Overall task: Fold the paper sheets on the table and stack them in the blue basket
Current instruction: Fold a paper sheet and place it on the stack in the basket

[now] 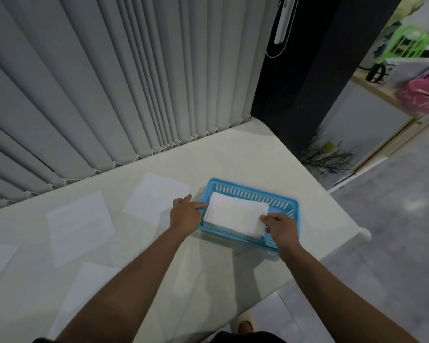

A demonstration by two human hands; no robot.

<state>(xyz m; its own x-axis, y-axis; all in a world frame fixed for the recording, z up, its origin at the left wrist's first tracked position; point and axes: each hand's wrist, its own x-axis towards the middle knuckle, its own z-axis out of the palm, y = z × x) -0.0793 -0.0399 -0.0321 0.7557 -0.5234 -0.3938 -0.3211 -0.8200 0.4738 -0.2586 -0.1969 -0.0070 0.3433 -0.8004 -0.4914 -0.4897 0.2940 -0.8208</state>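
While hands (233,220) grip folded paper (235,215), basket (286,203), loose sheets (81,225)

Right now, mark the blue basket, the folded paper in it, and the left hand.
blue basket (252,191): head view, far slotted wall.
folded paper (235,214): head view, middle of top face.
left hand (185,215): head view, back of hand.

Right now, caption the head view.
Both hands lower folded white paper into blue plastic basket.
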